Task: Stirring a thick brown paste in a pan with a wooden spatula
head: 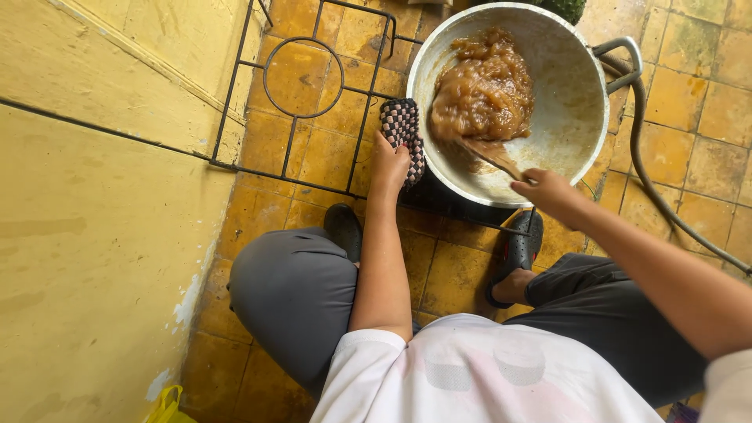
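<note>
A large pale metal pot (572,94) sits tilted on a black wire stand (313,78), holding a thick brown paste (486,90). My left hand (389,163) grips the pot's near-left rim through a checkered woven pot holder (402,129). My right hand (548,192) is closed around the handle of a wooden spoon (489,153), whose blade rests in the paste near the pot's front wall. The pot's right handle (623,59) sticks out on the far side.
A yellow wall (102,219) runs along the left. The floor is worn yellow tile (705,117). A grey hose (658,196) curves along the right of the pot. My knees and black sandals (513,254) are just below the stand.
</note>
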